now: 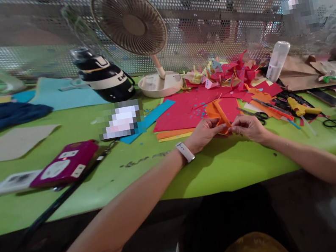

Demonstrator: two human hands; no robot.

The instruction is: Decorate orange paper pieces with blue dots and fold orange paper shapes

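Head view: both hands (200, 137) (248, 126) tight on orange paper (221, 112), lower end partly hidden.

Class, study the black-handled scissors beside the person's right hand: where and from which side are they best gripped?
The scissors are probably best taken by their looped handles, coming from the near right. The loops face that way, just beyond the right hand, while the blades point away to the left.

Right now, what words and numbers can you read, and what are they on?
"EN", then unclear: on the black-and-white jug.
Too blurred: label on the white block.
Too small: red print on the clear bottle.
Too faint: marks on the brownish-yellow item.
No readable numbers.
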